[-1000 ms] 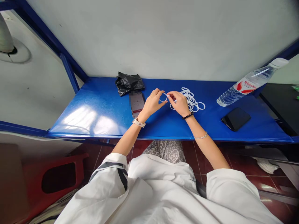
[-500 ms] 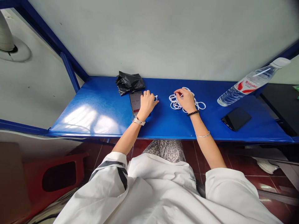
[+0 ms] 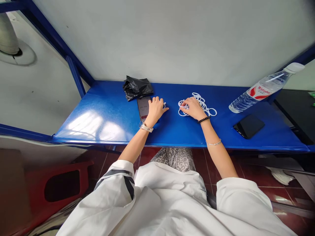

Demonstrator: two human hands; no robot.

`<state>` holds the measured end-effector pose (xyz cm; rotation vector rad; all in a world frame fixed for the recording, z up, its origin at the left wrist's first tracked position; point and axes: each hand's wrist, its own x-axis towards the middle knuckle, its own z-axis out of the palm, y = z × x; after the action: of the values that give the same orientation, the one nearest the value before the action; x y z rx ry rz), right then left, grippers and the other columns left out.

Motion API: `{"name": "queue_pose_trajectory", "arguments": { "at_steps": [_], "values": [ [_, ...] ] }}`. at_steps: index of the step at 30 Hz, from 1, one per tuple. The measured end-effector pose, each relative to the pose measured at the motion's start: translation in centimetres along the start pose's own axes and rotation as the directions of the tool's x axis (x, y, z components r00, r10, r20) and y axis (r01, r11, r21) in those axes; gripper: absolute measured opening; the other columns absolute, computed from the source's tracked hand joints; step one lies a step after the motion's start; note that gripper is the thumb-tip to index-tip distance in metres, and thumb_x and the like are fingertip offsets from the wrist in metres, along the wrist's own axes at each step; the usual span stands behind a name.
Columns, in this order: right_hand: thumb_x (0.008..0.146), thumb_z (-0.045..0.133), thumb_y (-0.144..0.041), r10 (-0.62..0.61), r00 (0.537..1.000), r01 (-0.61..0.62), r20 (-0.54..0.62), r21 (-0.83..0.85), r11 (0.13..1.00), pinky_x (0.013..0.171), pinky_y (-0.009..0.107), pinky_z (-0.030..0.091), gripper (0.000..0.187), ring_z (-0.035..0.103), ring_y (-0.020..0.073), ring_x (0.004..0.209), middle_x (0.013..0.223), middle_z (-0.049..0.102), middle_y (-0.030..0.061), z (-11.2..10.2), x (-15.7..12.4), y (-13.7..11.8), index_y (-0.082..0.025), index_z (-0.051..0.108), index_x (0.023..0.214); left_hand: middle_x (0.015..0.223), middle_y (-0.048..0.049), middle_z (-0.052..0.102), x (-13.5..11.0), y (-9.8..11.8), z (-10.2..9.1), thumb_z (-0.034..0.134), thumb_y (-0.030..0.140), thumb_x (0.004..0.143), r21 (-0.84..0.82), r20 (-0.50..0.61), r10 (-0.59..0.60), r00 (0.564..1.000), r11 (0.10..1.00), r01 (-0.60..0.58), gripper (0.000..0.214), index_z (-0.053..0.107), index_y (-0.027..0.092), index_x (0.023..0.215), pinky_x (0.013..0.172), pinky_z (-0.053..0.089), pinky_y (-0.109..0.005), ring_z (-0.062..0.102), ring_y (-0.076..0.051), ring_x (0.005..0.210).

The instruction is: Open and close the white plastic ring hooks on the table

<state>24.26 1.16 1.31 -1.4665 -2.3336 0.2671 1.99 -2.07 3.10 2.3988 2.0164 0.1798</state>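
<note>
A loose pile of white plastic rings (image 3: 211,112) lies on the blue tabletop in front of me, each with what look like small tabs or clips. Over its left side is my right hand (image 3: 195,108), thumb and fingertips closing around the edge of one ring (image 3: 181,104). My left hand (image 3: 156,109) rests palm down beside a phone (image 3: 142,106), covering its right edge. Its thumb is spread to the right, and part of another white ring (image 3: 164,105) shows between thumb and fingers. What lies beneath the palm is hidden.
A crumpled black plastic bag (image 3: 137,88) lies behind the phone. Right of the rings stand a water bottle (image 3: 261,90) and a black phone-like object (image 3: 249,126). The blue table (image 3: 118,109) meets a pale wall (image 3: 167,42) at the back.
My right hand has shifted slightly down and left, its fingers spreading from a raised pinch to around a ring at the pile's left edge. My left hand has barely moved.
</note>
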Motion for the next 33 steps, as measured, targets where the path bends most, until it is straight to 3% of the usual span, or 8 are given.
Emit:
{"name": "queue_pose_trajectory", "arguments": {
  "at_steps": [4,8,14,20,23,26,29,33],
  "values": [
    [0.091,0.06,-0.028,0.008,1.0,-0.007,0.023,-0.036,0.999,0.096,0.053,0.047,0.012,0.062,0.0369,0.107,0.099,0.074,0.0144,0.0,0.0,0.0,-0.021,0.067,0.085,0.13,-0.0219,0.066,0.0,0.0,-0.4,0.063,0.033,0.102,-0.03,-0.026,0.025,0.999,0.999,-0.025,0.031,0.065,0.009,0.122,0.103,0.049,-0.044,0.06,-0.036,0.128],
    [0.092,0.056,-0.026,0.037,0.999,-0.037,-0.009,-0.031,0.999,0.094,0.051,0.049,0.013,0.063,0.0356,0.104,0.098,0.074,0.0149,-0.1,0.1,-0.1,-0.02,0.067,0.087,0.123,-0.0187,0.069,0.2,0.0,-0.1,0.058,0.024,0.102,-0.029,0.014,0.081,0.997,0.996,-0.08,0.02,0.069,0.012,0.114,0.1,0.051,-0.043,0.063,-0.035,0.124],
    [0.094,0.055,-0.029,0.016,0.992,-0.012,-0.126,0.033,0.999,0.089,0.052,0.051,0.016,0.062,0.0355,0.099,0.093,0.073,0.0135,0.1,0.2,0.2,-0.023,0.067,0.084,0.12,-0.021,0.07,0.5,-0.1,0.5,0.043,0.009,0.1,-0.042,0.011,0.071,0.997,0.997,-0.071,0.031,0.072,0.013,0.111,0.098,0.05,-0.047,0.064,-0.037,0.122],
    [0.095,0.056,-0.027,0.02,0.963,0.007,-0.269,0.096,0.995,0.089,0.049,0.052,0.015,0.062,0.0326,0.097,0.091,0.073,0.01,0.1,0.2,-0.1,-0.025,0.067,0.084,0.121,-0.0205,0.071,0.7,-0.3,0.7,0.045,0.013,0.102,-0.083,-0.066,0.026,0.997,0.996,-0.032,0.028,0.071,0.013,0.11,0.097,0.049,-0.046,0.063,-0.037,0.121],
    [0.096,0.057,-0.028,0.029,0.953,0.018,-0.303,0.152,0.988,0.091,0.047,0.053,0.014,0.064,0.0302,0.097,0.091,0.073,0.0086,-0.2,0.1,-0.5,-0.025,0.066,0.086,0.119,-0.0174,0.073,0.9,-0.1,0.8,0.052,0.02,0.102,-0.221,-0.109,0.051,0.993,0.972,-0.074,0.023,0.072,0.014,0.113,0.098,0.05,-0.043,0.064,-0.033,0.119],
    [0.097,0.059,-0.036,0.043,0.955,0.062,-0.293,0.338,0.939,0.09,0.044,0.056,0.016,0.066,0.0271,0.095,0.094,0.073,0.0073,-0.4,0.1,-1.2,-0.025,0.068,0.089,0.112,-0.014,0.076,1.0,0.3,1.0,0.057,0.027,0.103,-0.502,-0.139,0.095,0.986,0.851,-0.153,0.027,0.071,0.012,0.121,0.096,0.053,-0.038,0.069,-0.027,0.11],
    [0.094,0.063,-0.049,0.058,0.964,0.112,-0.26,0.594,0.797,0.089,0.041,0.059,0.025,0.069,0.025,0.096,0.098,0.073,0.0065,-0.1,0.0,-1.8,-0.024,0.069,0.092,0.114,-0.0118,0.078,1.0,0.9,1.5,0.056,0.032,0.105,-0.763,-0.154,0.118,0.981,0.616,-0.194,0.033,0.069,0.013,0.128,0.09,0.056,-0.032,0.072,-0.023,0.104],
    [0.085,0.07,-0.058,0.052,0.981,0.108,-0.187,0.749,0.654,0.094,0.041,0.06,0.034,0.071,0.0247,0.1,0.098,0.073,0.0049,0.7,0.1,-2.6,-0.024,0.07,0.089,0.121,-0.0117,0.078,0.9,1.5,1.8,0.056,0.042,0.105,-0.913,-0.149,0.13,0.98,0.361,-0.187,0.039,0.067,0.015,0.132,0.09,0.058,-0.03,0.074,-0.023,0.11]
  ]
}}
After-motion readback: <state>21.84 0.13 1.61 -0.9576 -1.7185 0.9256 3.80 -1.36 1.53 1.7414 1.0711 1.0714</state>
